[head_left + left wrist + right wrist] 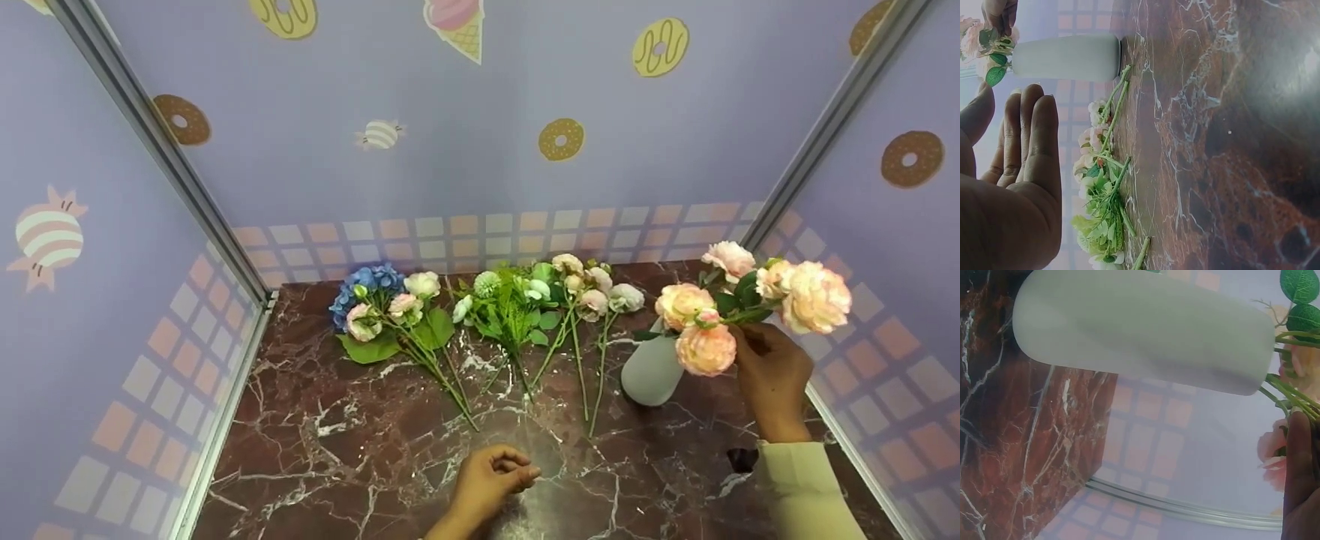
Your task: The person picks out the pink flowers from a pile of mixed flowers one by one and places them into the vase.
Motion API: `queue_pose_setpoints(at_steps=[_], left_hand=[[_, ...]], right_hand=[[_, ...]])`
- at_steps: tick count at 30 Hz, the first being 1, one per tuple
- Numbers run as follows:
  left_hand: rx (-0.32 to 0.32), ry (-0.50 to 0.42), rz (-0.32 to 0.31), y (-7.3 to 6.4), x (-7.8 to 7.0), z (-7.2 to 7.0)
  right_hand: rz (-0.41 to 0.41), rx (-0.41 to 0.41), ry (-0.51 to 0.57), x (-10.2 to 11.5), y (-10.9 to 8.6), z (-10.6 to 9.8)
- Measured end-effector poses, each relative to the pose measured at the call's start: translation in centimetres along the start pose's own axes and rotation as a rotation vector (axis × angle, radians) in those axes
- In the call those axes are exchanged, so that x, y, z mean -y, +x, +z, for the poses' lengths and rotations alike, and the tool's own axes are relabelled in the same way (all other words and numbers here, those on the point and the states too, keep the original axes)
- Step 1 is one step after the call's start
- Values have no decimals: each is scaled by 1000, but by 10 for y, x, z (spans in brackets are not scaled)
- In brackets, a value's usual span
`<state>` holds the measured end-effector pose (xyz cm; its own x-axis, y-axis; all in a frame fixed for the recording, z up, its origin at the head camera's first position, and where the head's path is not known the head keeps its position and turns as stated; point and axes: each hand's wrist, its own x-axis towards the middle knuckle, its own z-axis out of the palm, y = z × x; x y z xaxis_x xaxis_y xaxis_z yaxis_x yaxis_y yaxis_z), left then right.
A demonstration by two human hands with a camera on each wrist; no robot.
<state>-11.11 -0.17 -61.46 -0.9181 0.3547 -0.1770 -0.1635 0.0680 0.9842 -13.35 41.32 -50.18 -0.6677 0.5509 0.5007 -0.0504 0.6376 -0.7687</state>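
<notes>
From the head, the right hand grips the peach-pink flowers below their blooms, at 3 o'clock of the grey-white vase. Between 9 and 10 o'clock of the vase, other flowers lie on the tabletop. The left hand, at 6 o'clock, is relaxed and holds nothing. From the left wrist, the vase stands at 1 o'clock of its loose fingers. From the right wrist, green stems enter the vase's mouth, pinched by the right hand at 4 o'clock.

Peach blossoms partly hide the vase.
</notes>
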Motion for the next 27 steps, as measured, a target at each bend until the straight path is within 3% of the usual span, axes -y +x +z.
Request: queue_pose_setpoints(at_steps=[20,27], left_hand=[[-9,-14,-25,-1,3,0],[-18,-20,-24,-1,1,1]], right_hand=[[110,-13,6,-20,5,11],[62,-44,24,-11,7,10]])
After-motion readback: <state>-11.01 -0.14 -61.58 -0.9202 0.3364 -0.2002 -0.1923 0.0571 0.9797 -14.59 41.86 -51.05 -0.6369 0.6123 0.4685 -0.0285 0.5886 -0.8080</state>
